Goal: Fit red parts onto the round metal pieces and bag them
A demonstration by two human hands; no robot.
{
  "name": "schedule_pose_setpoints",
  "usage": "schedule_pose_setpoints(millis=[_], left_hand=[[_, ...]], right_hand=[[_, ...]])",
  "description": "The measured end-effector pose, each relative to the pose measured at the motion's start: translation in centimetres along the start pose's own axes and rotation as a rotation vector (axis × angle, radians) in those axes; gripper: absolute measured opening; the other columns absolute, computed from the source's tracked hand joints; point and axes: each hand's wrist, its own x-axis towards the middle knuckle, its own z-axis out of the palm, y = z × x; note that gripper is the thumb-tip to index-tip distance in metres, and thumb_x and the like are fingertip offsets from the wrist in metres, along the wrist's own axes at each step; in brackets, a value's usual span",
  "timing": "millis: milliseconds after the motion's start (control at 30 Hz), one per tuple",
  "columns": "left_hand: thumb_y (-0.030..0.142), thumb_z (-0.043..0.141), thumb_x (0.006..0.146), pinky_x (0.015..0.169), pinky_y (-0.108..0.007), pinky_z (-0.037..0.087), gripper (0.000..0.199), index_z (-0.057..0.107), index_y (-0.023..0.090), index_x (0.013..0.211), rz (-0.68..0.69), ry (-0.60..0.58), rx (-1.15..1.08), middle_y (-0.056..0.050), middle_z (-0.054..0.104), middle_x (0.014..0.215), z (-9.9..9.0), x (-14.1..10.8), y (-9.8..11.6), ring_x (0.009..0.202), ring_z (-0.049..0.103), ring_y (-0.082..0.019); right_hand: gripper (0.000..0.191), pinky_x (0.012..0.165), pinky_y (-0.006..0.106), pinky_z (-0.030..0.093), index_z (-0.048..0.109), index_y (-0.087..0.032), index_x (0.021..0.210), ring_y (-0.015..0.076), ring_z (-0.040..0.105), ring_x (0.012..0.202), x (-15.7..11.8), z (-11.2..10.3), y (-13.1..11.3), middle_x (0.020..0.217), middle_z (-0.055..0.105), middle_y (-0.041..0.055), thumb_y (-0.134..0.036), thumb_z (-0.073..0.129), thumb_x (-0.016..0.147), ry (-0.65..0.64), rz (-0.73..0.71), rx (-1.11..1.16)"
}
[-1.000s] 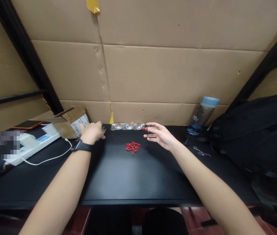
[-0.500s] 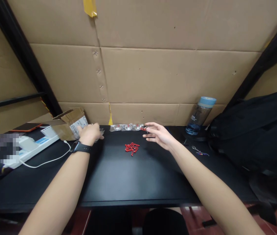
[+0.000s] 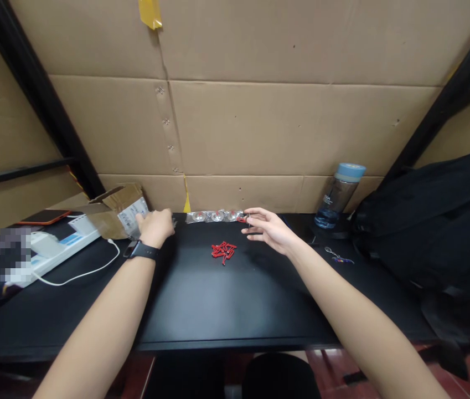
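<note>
At the left of the black table, my left hand is closed on a clear plastic piece that mostly hides behind its fingers, beside an open cardboard box. My right hand pinches a small red item with a metal part, at the right end of a row of clear plastic packets by the back wall. Each packet has a round shape with some red in it. A small pile of red cords lies in front of the packets, between my hands.
A bottle with a blue lid stands at the back right, near a black bag. A keychain lies in front of it. To the left are a white power strip, a cable and an orange-edged phone.
My left hand has turned slightly, and its fingers now cover more of the clear plastic. My right hand has hardly moved.
</note>
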Motion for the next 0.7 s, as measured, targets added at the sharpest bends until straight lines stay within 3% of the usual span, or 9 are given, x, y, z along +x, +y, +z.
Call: schedule_pose_setpoints(millis=[100, 300, 467, 567, 700], left_hand=[[0.026, 0.062, 0.079, 0.091, -0.053, 0.033, 0.03, 0.072, 0.02, 0.107, -0.019, 0.072, -0.023, -0.019, 0.074, 0.101, -0.1, 0.1, -0.4, 0.101, 0.065, -0.039], [0.036, 0.067, 0.075, 0.088, -0.049, 0.033, 0.027, 0.073, 0.023, 0.098, -0.079, 0.18, -0.06, -0.013, 0.074, 0.095, -1.4, 0.3, -1.9, 0.097, 0.064, -0.037], [0.029, 0.06, 0.083, 0.088, -0.051, 0.028, 0.027, 0.07, 0.023, 0.107, -0.045, 0.36, -0.204, -0.015, 0.075, 0.092, -2.7, -0.3, -1.9, 0.097, 0.065, -0.039], [0.027, 0.057, 0.089, 0.093, -0.05, 0.026, 0.025, 0.067, 0.024, 0.111, 0.066, 0.52, -0.35, -0.011, 0.077, 0.094, -3.4, -1.0, -0.2, 0.099, 0.066, -0.034], [0.03, 0.053, 0.098, 0.1, -0.046, 0.022, 0.016, 0.068, 0.025, 0.101, 0.457, 0.7, -0.513, -0.006, 0.076, 0.111, -2.8, -2.9, 4.4, 0.109, 0.065, -0.026]], right_hand=[[0.034, 0.079, 0.038, 0.061, 0.067, -0.027, 0.112, 0.0192, 0.073, 0.087, 0.0, 0.0, -0.1, 0.123, 0.063, 0.0067, -0.034, 0.08, 0.081, -0.003, -0.006, -0.002], [0.036, 0.08, 0.038, 0.061, 0.067, -0.027, 0.113, 0.0191, 0.073, 0.087, -0.1, -0.2, -0.3, 0.128, 0.063, 0.0077, -0.034, 0.08, 0.081, -0.005, -0.013, -0.003], [0.035, 0.08, 0.037, 0.061, 0.066, -0.027, 0.113, 0.0188, 0.073, 0.088, -0.1, -0.3, -0.7, 0.129, 0.062, 0.0079, -0.034, 0.079, 0.081, 0.006, -0.02, -0.008], [0.037, 0.08, 0.037, 0.061, 0.065, -0.028, 0.114, 0.019, 0.073, 0.088, -0.1, -0.7, -1.0, 0.127, 0.063, 0.0077, -0.033, 0.08, 0.081, 0.022, -0.039, -0.024], [0.038, 0.077, 0.035, 0.061, 0.065, -0.028, 0.114, 0.0194, 0.073, 0.089, 0.1, -1.7, -1.5, 0.123, 0.064, 0.0069, -0.034, 0.08, 0.08, 0.07, -0.106, -0.037]])
